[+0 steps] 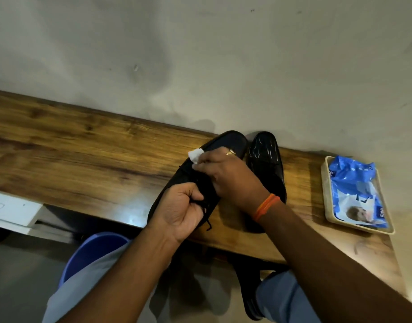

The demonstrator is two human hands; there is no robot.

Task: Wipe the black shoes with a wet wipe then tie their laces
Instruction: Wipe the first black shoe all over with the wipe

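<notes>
Two black shoes lie on the wooden table (84,148). The left shoe (226,142) is tilted onto its side, its sole edge turned toward the wall. My left hand (179,213) grips this shoe near its heel, fingers closed around the opening and the loose black laces (206,206). My right hand (228,176) presses a folded white wet wipe (195,156) against the shoe's side. The other shoe (266,157) stands upright just to the right, glossy, partly hidden behind my right wrist.
A beige tray (327,197) at the table's right end holds a blue pack of wet wipes (354,190). A wall runs right behind the table. Below the table edge are a blue bucket (93,250), a white object (11,210) at left and my knees.
</notes>
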